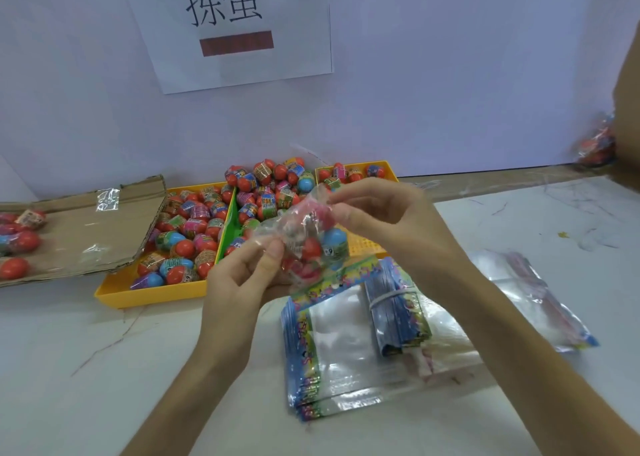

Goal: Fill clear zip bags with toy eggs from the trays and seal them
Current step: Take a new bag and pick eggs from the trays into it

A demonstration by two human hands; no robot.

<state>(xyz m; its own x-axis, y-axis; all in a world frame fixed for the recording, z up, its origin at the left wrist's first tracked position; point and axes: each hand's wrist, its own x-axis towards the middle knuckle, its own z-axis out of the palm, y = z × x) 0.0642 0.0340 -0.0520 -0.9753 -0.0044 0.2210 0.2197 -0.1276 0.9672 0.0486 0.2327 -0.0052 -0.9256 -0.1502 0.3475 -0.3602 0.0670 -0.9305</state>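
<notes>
White, faintly veined tabletop (104, 369) runs from the near edge to a pale lilac wall (450, 91) bearing a paper sign (294, 22), and on it lies a glossy stack of flat clear zip bags (346, 344) with bright printed borders. Above it, the left hand (239, 275) pinches one top corner of a crinkled clear zip bag (308, 237) holding several toy eggs, while the right hand (381, 213) pinches the other corner. Behind, smooth red, blue and pink plastic eggs (194, 227) fill yellow plastic trays (149, 294) beside a flattened brown cardboard sheet (86, 233).

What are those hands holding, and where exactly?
A clear zip bag of toy eggs; the left hand and right hand each pinch its upper edge.
</notes>
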